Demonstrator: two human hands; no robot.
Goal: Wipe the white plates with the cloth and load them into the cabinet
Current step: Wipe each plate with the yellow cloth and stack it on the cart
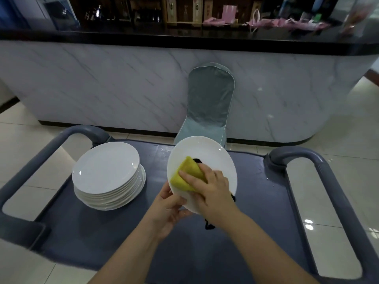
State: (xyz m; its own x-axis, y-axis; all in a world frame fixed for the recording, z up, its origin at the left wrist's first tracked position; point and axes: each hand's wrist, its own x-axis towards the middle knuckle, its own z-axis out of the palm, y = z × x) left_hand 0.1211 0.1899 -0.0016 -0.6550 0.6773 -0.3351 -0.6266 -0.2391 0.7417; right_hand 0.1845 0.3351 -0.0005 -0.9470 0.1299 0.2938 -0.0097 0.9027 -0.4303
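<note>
A round glossy white china plate [196, 149] is tilted over the blue-grey trolley worktop [256, 191]: the left hand [168, 210] pinches its lower rim, and the right hand [212, 188] grips a folded yellow cloth [187, 171] against its face. It is probably rigid, slick and breakable; a thumb-over-rim hold looks safest

Left hand [168, 207] gripping, right hand [213, 191] clasping

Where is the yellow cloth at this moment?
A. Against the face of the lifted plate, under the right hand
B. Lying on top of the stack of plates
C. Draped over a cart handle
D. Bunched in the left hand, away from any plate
A: the right hand holds the yellow cloth against the face of the white plate, which the left hand grips at its lower rim; the stack of plates has nothing on it.
</note>
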